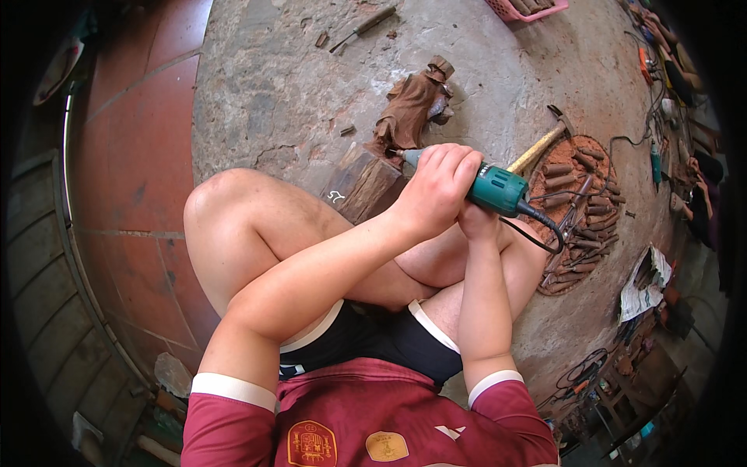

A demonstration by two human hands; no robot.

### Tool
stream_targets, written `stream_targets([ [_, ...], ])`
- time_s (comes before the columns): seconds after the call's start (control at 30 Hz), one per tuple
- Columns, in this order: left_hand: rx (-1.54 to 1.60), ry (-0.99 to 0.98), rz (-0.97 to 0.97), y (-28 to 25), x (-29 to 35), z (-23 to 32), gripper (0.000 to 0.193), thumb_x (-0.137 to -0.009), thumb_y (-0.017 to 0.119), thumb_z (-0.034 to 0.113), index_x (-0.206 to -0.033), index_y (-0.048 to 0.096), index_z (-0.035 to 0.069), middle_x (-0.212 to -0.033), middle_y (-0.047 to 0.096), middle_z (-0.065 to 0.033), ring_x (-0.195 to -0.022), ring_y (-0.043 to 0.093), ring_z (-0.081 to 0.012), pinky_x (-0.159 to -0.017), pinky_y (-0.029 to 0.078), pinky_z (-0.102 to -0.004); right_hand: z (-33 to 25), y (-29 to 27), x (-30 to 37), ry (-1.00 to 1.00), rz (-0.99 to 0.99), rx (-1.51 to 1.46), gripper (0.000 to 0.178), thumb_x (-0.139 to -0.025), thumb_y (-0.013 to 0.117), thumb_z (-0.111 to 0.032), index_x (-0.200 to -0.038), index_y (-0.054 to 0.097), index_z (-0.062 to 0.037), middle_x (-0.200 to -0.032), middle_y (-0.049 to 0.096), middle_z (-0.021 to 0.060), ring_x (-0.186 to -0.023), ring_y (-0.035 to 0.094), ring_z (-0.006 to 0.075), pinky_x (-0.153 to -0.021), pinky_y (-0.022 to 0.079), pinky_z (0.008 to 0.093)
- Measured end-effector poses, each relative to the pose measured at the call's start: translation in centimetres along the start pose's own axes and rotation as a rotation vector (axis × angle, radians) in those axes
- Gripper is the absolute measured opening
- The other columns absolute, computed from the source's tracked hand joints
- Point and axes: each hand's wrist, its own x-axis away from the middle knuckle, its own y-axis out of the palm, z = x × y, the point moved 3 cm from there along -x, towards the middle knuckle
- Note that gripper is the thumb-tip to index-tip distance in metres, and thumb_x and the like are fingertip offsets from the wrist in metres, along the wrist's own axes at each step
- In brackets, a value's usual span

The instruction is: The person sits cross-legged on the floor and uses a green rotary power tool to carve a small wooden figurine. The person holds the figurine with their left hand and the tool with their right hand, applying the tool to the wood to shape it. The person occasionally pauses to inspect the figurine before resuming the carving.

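Note:
A green die grinder (498, 189) with a grey nose lies across both my hands. My left hand (438, 187) is wrapped around its front part from above. Under its body, my right hand (478, 221) is closed against it, with its fingers mostly hidden. The thin bit at the tool's nose meets a reddish-brown wooden carving (408, 109) near its lower end; whether it touches is too small to tell. This carved figure lies tilted away from me, and its rough wooden block base (364, 185) is near my crossed legs.
On my right, a round mat (556, 288) holds several wooden-handled chisels and wood dust, with a hammer (537, 149) at its edge. The black cord (559, 233) loops beside my knee. Ahead lie a loose chisel (366, 29) and a pink basket (537, 14). People sit at far right.

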Motion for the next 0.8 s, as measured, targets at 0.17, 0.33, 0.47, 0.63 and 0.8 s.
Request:
stream_targets([
  [0.17, 0.001, -0.023, -0.01, -0.03, 0.06, -0.14, 0.048, -0.077, 0.068, 0.005, -0.123, 0.056, 0.001, -0.115, 0.062, -0.0164, -0.111, 0.06, -0.0372, -0.097, 0.045, -0.0461, 0.32, -0.2, -0.01, 0.025, -0.004, 0.095, 0.056, -0.085, 0.085, -0.025, -0.13, 0.059, -0.0041, -0.127, 0.063, 0.0076, -0.115, 0.061, 0.0176, -0.098, 0.052, 0.0366],
  [0.33, 0.006, -0.025, -0.012, -0.03, 0.09, -0.18, 0.05, -0.075, 0.069, 0.004, -0.123, 0.056, 0.001, -0.115, 0.062, -0.0168, -0.111, 0.06, -0.0375, -0.097, 0.045, -0.0462, 0.05, -0.22, -0.22, 0.066, 0.006, 0.086, 0.048, -0.082, 0.086, -0.018, -0.121, 0.061, -0.0052, -0.119, 0.066, 0.0067, -0.108, 0.063, 0.0175, -0.093, 0.054, 0.0359],
  [0.47, 0.01, -0.032, -0.018, -0.07, 0.08, -0.16, 0.053, -0.073, 0.07, 0.003, -0.124, 0.056, 0.001, -0.116, 0.062, -0.0176, -0.112, 0.06, -0.0379, -0.097, 0.045, -0.0462, 0.07, 0.02, -0.21, 0.065, 0.029, 0.014, 0.046, -0.081, 0.087, -0.017, -0.118, 0.062, -0.0054, -0.116, 0.066, 0.0061, -0.104, 0.064, 0.0165, -0.09, 0.055, 0.0349],
  [0.63, 0.009, -0.035, -0.019, -0.07, 0.12, -0.16, 0.054, -0.072, 0.071, 0.003, -0.124, 0.056, 0.001, -0.117, 0.062, -0.0182, -0.112, 0.06, -0.0379, -0.097, 0.044, -0.0462, -0.14, 0.16, -0.41, 0.047, 0.014, 0.051, 0.044, -0.081, 0.087, -0.016, -0.116, 0.062, -0.0057, -0.115, 0.066, 0.0061, -0.104, 0.064, 0.0162, -0.089, 0.055, 0.0345],
  [0.8, 0.003, -0.031, -0.012, 0.02, 0.09, -0.17, 0.054, -0.073, 0.071, 0.003, -0.124, 0.055, 0.001, -0.116, 0.063, -0.0182, -0.111, 0.061, -0.0378, -0.097, 0.044, -0.0461, -0.39, 0.21, -0.54, 0.024, 0.01, 0.013, 0.04, -0.08, 0.086, -0.014, -0.112, 0.063, -0.0055, -0.11, 0.067, 0.0052, -0.099, 0.065, 0.0159, -0.086, 0.056, 0.0341],
])
